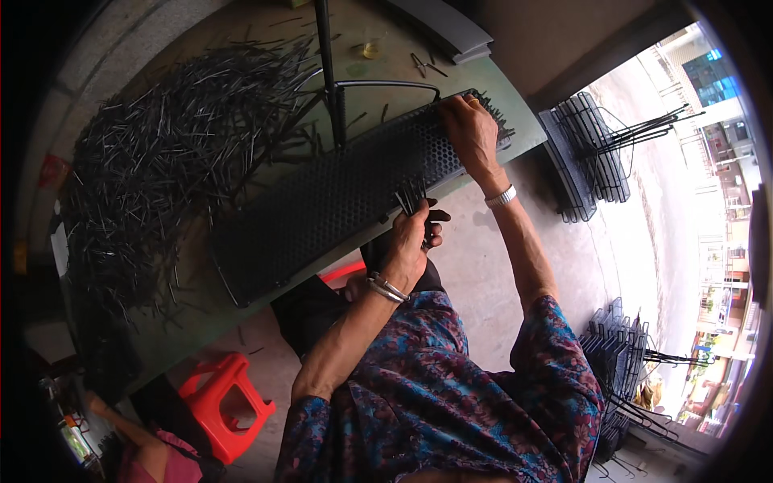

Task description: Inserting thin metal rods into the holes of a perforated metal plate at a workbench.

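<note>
A long black panel (322, 193) with a honeycomb of holes lies slantwise across the green table in front of me. At its right end, several short black strips (501, 122) stick up from the holes. My left hand (412, 233) is closed around a small bunch of black strips (409, 196), held at the panel's near edge. My right hand (471, 133) reaches over the panel's right end, its fingers bent down and pinched together at the surface. What those fingertips hold, if anything, is hidden.
A large heap of loose black strips (177, 153) covers the left of the table (193, 342). A black metal stand (329, 72) rises behind the panel. A cup (372, 47) stands at the back. Below are a red stool (229, 406) and another person's arm (133, 427); wire racks (580, 157) stand right.
</note>
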